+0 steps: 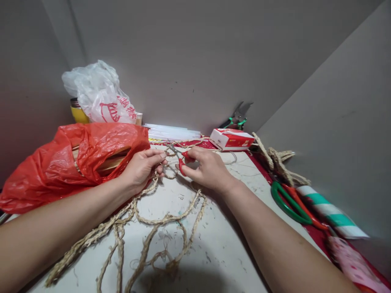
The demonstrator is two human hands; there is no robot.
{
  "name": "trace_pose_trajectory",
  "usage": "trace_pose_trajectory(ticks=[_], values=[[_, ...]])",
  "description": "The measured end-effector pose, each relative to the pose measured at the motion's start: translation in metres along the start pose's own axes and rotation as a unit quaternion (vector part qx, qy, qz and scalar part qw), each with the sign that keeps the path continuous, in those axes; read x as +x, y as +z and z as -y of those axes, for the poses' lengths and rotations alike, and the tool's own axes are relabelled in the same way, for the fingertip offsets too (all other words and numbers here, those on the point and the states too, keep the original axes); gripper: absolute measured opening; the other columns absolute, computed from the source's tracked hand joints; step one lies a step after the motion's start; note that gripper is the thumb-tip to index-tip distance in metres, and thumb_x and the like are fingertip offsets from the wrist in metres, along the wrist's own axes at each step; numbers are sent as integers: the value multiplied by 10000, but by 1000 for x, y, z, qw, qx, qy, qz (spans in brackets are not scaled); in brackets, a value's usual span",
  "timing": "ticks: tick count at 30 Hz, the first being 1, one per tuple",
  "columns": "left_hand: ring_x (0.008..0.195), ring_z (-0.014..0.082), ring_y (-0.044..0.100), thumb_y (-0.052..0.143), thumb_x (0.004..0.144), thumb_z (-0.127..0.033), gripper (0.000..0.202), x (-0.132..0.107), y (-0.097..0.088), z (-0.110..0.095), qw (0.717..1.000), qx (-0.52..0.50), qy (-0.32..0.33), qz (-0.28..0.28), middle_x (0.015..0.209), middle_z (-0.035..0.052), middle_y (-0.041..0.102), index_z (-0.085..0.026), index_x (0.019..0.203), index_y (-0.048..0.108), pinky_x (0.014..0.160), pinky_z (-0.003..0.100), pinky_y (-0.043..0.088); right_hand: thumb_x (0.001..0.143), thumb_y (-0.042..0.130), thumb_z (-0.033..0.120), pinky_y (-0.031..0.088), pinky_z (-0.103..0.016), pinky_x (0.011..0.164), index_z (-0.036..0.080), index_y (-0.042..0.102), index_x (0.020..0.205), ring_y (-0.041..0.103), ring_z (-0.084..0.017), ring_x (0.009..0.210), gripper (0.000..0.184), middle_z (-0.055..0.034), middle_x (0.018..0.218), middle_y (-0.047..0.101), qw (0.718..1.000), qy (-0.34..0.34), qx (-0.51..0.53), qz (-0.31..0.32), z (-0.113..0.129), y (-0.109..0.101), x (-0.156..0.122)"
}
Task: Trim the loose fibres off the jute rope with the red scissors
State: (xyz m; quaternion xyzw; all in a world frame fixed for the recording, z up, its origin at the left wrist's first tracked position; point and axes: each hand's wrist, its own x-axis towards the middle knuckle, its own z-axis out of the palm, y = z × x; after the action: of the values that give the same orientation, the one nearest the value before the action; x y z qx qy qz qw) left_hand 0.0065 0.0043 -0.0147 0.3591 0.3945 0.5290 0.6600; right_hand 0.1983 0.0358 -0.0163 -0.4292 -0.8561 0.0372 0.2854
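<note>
My right hand point(209, 169) grips small red-handled scissors point(184, 160) by the finger loops, their metal blades apart and pointing toward my left hand. Pinched in my left hand point(143, 167) is a braided straw rope point(155, 179), its end close to the blades. Whether the blades touch the strand I cannot tell. Below both hands the rope runs in loose loops over the white board point(220, 244), with thicker braided strands point(88, 240) spreading toward the lower left. Small straw scraps lie scattered on the board.
At left lies a red plastic bag point(39, 175) with flat wooden strips; behind it, a white plastic bag point(97, 89) and a yellow container point(80, 114). Clear sticks point(171, 132), a red-white box point(233, 139) and pruning shears point(240, 116) line the back. Green-handled scissors point(288, 207) lie right.
</note>
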Motion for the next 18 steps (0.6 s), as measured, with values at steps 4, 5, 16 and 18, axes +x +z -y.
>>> trace_pose_trajectory(ticks=[4,5,16,18], values=[[423,54,476,690,698,-105,97,0,1,0,1000,-4,17,-13,619,15,608,-90,783,644,452,211,461,731,562,370,341,-302,661,186,590,696,493,-167,667,189,-33,703,593,993,-31,-106,37,5,-5,0],[424,53,476,684,701,-100,88,0,1,0,1000,-5,21,-15,621,18,609,-85,779,645,451,209,460,739,557,392,337,-308,672,186,601,703,503,-173,673,213,-37,713,606,991,-32,-127,41,6,-6,0],[461,58,501,624,735,-40,43,2,-1,-2,999,-22,14,-32,648,40,616,-73,762,635,478,201,483,800,503,465,292,-370,737,172,682,797,574,-219,721,342,-86,757,686,968,-25,-242,68,15,-11,1],[457,54,499,612,745,-32,54,3,-1,-2,999,-27,5,-41,641,36,616,-73,771,636,478,194,482,803,501,465,293,-365,726,173,686,784,575,-216,709,346,-84,740,686,967,-19,-241,76,15,-11,2]])
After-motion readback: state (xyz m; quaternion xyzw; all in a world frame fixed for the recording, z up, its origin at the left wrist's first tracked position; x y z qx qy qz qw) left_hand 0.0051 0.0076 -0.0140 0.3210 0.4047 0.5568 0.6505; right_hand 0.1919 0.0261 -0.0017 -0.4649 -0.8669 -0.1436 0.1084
